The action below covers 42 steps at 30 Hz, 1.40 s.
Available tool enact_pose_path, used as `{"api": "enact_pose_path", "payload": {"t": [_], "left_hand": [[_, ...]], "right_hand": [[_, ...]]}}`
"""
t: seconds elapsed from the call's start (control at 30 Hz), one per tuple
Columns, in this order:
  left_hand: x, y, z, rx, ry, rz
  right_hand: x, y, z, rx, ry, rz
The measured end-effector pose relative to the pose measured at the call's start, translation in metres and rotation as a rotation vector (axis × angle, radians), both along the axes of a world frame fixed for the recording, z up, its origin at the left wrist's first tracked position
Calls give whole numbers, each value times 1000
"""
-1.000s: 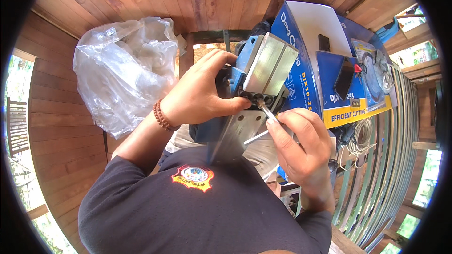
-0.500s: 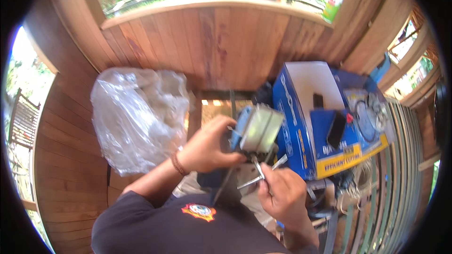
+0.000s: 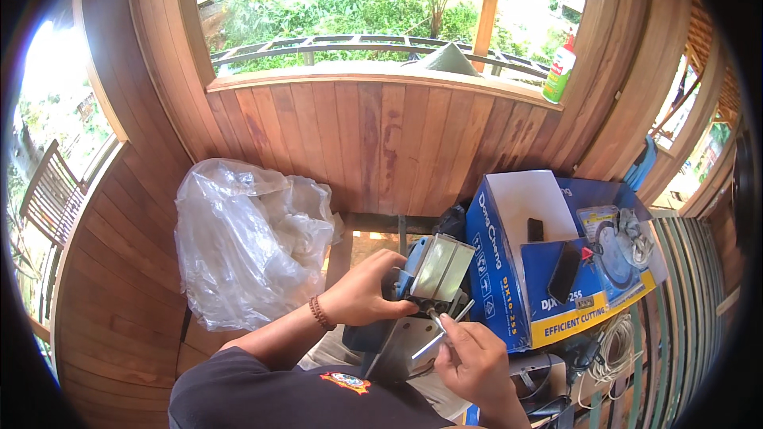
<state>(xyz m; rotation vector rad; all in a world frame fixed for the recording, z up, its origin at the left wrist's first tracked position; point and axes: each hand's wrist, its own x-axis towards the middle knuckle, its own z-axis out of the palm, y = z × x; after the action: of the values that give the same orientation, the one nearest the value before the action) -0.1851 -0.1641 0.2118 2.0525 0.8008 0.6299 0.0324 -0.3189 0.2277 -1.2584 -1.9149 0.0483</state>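
Observation:
A machine with a blue housing (image 3: 412, 264) and a silvery, ribbed metal block (image 3: 445, 270) stands in front of my body. My left hand (image 3: 367, 292) is closed around its left side, thumb reaching along the lower edge. In my right hand (image 3: 475, 361) is a three-armed socket wrench (image 3: 427, 347), pinched between thumb and fingers near its centre. One wrench arm points at the underside of the metal block, close to my left thumb; whether it sits on a bolt is too small to tell. Below the block is a grey metal plate (image 3: 404, 349) with holes.
On the left lies a crumpled clear plastic bag (image 3: 246, 246). To the right stands a blue and yellow carton (image 3: 497, 270), bearing a black phone-like object (image 3: 565, 272) and a packaged blade (image 3: 610, 250). Coiled cable (image 3: 613, 349) rests below it. A spray can (image 3: 559, 71) stands on the window ledge.
The view has tilted upward, so everything sits lower in the picture. The wrench in my right hand has turned slightly. My left hand keeps its hold on the machine.

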Motion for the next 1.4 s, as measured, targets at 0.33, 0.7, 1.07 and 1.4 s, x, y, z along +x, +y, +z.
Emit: {"api": "enact_pose_path", "payload": {"t": [0.33, 0.7, 1.07, 1.4], "left_hand": [[1, -1, -5, 45, -22, 4], [1, -2, -4, 5, -34, -3], [0, -1, -6, -3, -63, -6], [1, 1, -11, 47, -52, -16]], "right_hand": [[-22, -1, -6, -106, 316, -97], [-8, -2, 6, 140, -133, -139], [-10, 3, -5, -39, 231, 29], [2, -1, 10, -22, -134, -23]]}}
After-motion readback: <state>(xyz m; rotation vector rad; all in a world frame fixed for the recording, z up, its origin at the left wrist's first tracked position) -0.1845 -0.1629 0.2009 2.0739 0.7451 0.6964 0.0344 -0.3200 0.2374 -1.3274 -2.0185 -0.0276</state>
